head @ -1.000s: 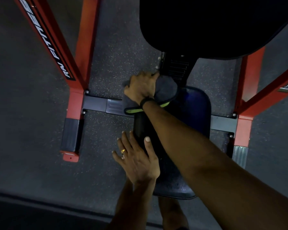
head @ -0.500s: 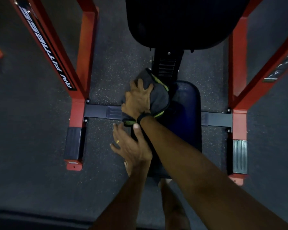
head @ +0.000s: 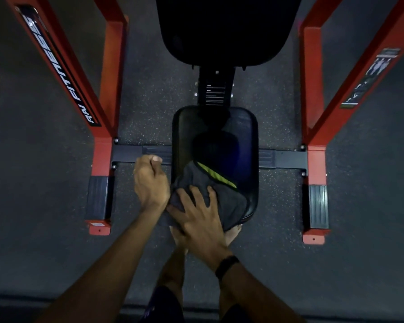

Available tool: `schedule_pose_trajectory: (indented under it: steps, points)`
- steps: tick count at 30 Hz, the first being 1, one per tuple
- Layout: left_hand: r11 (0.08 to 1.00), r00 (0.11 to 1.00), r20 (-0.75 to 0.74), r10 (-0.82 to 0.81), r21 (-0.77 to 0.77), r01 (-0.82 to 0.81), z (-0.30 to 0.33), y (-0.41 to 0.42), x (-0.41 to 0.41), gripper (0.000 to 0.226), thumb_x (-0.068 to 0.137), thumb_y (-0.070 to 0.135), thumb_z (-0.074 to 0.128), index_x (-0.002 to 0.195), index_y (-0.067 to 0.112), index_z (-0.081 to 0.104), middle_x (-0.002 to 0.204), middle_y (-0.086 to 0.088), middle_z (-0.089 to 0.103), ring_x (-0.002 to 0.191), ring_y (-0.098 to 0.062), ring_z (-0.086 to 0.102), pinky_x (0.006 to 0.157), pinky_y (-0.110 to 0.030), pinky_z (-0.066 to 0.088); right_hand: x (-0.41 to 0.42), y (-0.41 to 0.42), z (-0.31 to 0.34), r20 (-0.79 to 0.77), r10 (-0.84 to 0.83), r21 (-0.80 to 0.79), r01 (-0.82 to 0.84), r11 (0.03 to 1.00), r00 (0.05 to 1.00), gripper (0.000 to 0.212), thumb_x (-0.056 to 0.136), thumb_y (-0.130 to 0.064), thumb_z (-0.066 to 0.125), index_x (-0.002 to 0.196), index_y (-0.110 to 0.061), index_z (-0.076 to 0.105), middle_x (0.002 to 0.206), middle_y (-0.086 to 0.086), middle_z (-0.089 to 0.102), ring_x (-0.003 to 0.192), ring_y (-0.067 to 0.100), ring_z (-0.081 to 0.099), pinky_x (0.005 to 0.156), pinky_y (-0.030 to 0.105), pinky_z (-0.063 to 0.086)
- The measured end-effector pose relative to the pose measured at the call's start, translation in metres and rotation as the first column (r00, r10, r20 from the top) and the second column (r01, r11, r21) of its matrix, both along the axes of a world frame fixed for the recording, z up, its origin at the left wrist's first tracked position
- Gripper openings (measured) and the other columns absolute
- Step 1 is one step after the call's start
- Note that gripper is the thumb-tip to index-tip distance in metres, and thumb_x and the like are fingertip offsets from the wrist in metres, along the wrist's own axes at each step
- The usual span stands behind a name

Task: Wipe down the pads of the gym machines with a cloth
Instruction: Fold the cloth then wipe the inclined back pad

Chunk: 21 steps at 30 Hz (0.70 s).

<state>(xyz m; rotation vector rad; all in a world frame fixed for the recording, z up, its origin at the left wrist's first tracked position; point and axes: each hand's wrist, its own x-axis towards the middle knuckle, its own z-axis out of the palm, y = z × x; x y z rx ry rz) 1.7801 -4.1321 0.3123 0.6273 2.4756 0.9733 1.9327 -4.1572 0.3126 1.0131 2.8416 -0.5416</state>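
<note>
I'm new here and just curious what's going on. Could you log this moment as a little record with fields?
activity: wiping a gym machine's seat pad
cloth: dark grey with a lime edge, on the near end of the pad
right hand: spread flat, pressing on the cloth
left hand: curled, beside the pad's left edge
back pad: black, above the seat
frame: red-orange

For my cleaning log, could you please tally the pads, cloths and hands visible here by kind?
Pads: 2, the seat pad and the back pad
Cloths: 1, the grey cloth
Hands: 2, the left hand and the right hand
Total: 5
</note>
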Motion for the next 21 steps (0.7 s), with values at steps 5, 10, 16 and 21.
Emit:
schedule_pose_trajectory:
  steps: [5, 10, 16, 21]
  points:
    - [0.981, 0.965, -0.184, -0.188, -0.079, 0.176, -0.009, 0.001, 0.029, 0.035, 0.101, 0.033, 0.046, 0.092, 0.005, 0.065, 0.112, -0.014, 0.059, 0.100, -0.033, 0.058, 0.087, -0.047, 0.044, 0.054, 0.001, 0.006, -0.017, -0.160, 0.054, 0.161, 0.985, 0.987, 0.054, 0.083, -0.053, 0.064, 0.132, -0.035, 0.053, 0.144, 0.005, 0.046, 0.138, 0.034, 0.041, 0.115, 0.069, 0.016]
    - [0.979, 0.965, -0.170, -0.201, -0.079, 0.190, -0.020, 0.016, 0.036, 0.045, 0.101, 0.046, 0.043, 0.123, 0.011, 0.060, 0.149, -0.012, 0.042, 0.128, -0.028, 0.049, 0.107, -0.050, 0.035, 0.057, 0.012, 0.007, 0.062, -0.379, 0.063, 0.375, 0.925, 0.923, 0.049, 0.090, -0.062, 0.051, 0.134, -0.040, 0.052, 0.144, 0.002, 0.047, 0.138, 0.032, 0.040, 0.111, 0.073, 0.018]
    - [0.991, 0.985, -0.169, -0.032, -0.136, 0.009, -0.039, 0.004, 0.045, 0.052, 0.102, 0.042, 0.037, 0.130, 0.002, 0.055, 0.144, -0.020, 0.048, 0.127, -0.039, 0.050, 0.107, -0.060, 0.037, 0.022, 0.049, -0.002, 0.050, -0.578, 0.092, 0.572, 0.815, 0.815, 0.040, 0.092, -0.050, 0.053, 0.129, -0.037, 0.047, 0.129, 0.006, 0.049, 0.120, 0.035, 0.045, 0.095, 0.069, 0.037]
    - [0.967, 0.950, -0.289, -0.118, -0.252, 0.044, -0.044, 0.013, 0.046, 0.050, 0.104, 0.042, 0.032, 0.133, 0.005, 0.051, 0.149, -0.021, 0.043, 0.135, -0.037, 0.045, 0.114, -0.060, 0.029, -0.015, 0.122, -0.029, 0.117, -0.708, 0.168, 0.689, 0.705, 0.696, 0.034, 0.096, -0.049, 0.047, 0.124, -0.032, 0.055, 0.117, 0.012, 0.053, 0.105, 0.036, 0.046, 0.087, 0.063, 0.041]
